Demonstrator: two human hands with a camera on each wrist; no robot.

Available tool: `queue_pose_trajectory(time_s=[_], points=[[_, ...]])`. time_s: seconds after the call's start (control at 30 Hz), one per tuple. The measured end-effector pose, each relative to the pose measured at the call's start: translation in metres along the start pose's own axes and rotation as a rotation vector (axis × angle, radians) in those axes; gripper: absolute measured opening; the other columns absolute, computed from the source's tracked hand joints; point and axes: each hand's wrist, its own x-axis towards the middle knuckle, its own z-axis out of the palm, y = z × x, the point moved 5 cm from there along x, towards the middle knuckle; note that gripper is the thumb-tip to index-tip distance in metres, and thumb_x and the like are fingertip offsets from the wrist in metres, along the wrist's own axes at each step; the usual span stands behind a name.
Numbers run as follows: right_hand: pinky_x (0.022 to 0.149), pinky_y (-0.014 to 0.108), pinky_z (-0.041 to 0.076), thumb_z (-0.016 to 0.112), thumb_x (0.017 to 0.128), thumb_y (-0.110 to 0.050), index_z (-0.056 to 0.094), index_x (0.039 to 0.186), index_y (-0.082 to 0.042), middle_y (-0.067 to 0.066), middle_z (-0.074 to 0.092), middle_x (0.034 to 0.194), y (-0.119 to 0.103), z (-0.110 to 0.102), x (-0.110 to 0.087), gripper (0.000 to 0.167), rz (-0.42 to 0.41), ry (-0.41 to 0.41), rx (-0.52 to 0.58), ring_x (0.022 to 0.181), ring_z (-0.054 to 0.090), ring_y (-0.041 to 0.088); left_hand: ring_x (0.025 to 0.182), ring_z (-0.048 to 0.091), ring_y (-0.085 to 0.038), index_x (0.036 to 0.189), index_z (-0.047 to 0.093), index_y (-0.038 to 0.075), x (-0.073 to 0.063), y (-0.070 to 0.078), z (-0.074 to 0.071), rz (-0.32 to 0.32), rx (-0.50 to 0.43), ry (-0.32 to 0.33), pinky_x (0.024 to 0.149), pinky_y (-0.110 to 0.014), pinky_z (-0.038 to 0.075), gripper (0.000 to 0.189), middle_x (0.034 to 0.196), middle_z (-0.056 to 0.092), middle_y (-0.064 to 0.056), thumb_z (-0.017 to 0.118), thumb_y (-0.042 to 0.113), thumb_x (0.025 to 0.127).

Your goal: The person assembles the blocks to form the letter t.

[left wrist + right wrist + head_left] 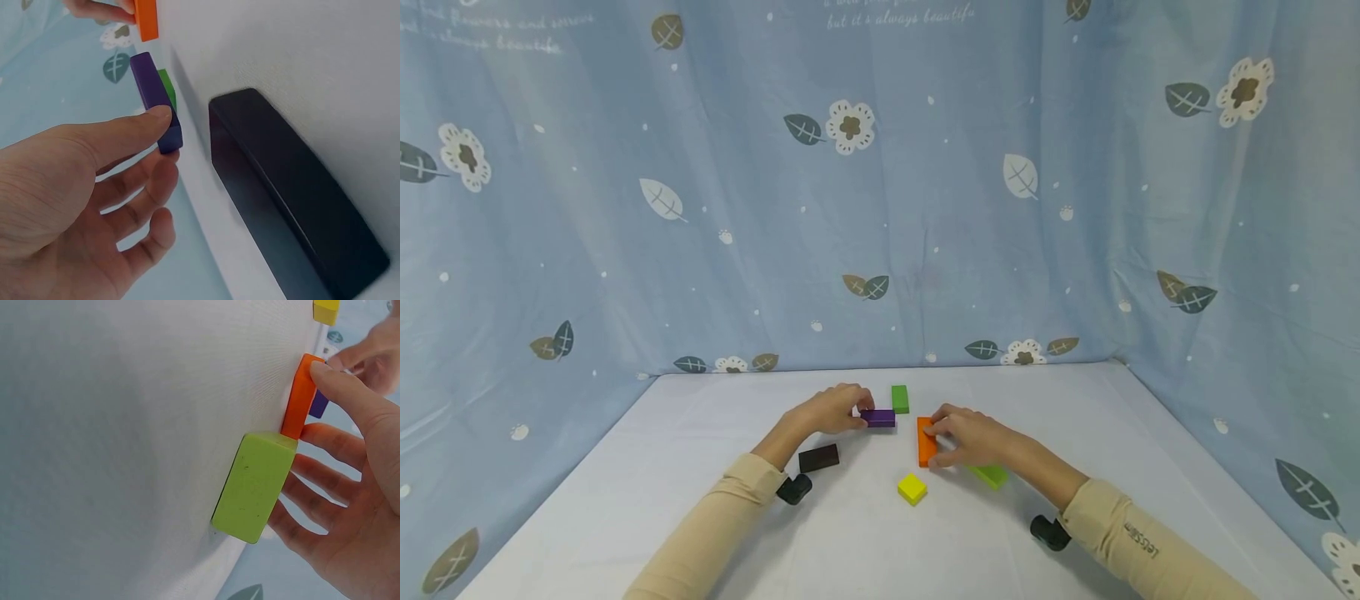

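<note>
My left hand [833,409] pinches one end of a purple block [878,418] between thumb and fingers. In the left wrist view the purple block [150,87] points away from the palm, and its shadow falls on the table beside it. With thumb and index finger, my right hand [976,437] grips an orange block [927,442] by its two ends. A lime green block [991,476] lies below the right hand, partly hidden by it in the head view. In the right wrist view this lime green block [256,487] stands close to the orange block [301,400].
A green block [900,399] lies just behind the purple one. The black block [818,457] is near the left wrist, and a yellow block [912,488] sits in front of the orange one. White cloth [865,550] covers the table; a blue patterned curtain [925,208] surrounds it.
</note>
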Motion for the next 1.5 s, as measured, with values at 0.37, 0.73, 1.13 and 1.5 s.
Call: queue_pose_trajectory(time_s=[0.37,0.73,1.13,1.5], points=[[0.1,0.047,0.05,0.078,0.081,-0.042,0.07,0.123,-0.012,0.006,0.06,0.128,0.003,0.001,0.001,0.052,-0.012,0.001,-0.008,0.114,0.059,0.026,0.104,0.061,-0.025,0.114,0.066,0.009,0.018,0.009,0.003,-0.031,-0.003,-0.018,0.093,-0.042,0.051,0.025,0.109,0.067,-0.005,0.071,0.015,0.09],[0.099,0.047,0.05,0.078,0.082,-0.042,0.07,0.123,-0.012,0.006,0.06,0.127,0.002,0.001,0.001,0.051,-0.006,-0.006,-0.012,0.112,0.059,0.025,0.1,0.059,-0.021,0.114,0.066,0.009,0.028,0.015,0.008,-0.019,0.038,-0.033,0.093,-0.04,0.051,0.025,0.11,0.067,-0.005,0.07,0.017,0.091],[0.099,0.046,0.051,0.078,0.082,-0.042,0.07,0.123,-0.012,0.006,0.06,0.127,0.003,0.002,0.002,0.052,-0.018,0.0,-0.025,0.113,0.059,0.024,0.1,0.06,-0.021,0.114,0.066,0.009,0.036,0.013,0.014,-0.016,0.04,-0.028,0.091,-0.039,0.05,0.025,0.109,0.067,-0.004,0.07,0.018,0.091],[0.1,0.045,0.05,0.078,0.082,-0.042,0.07,0.124,-0.012,0.007,0.06,0.129,0.003,0.001,0.001,0.052,-0.026,0.0,-0.031,0.115,0.059,0.025,0.101,0.058,-0.019,0.115,0.065,0.011,0.045,0.011,0.015,-0.047,0.041,-0.022,0.094,-0.041,0.05,0.026,0.111,0.067,-0.004,0.07,0.019,0.091]])
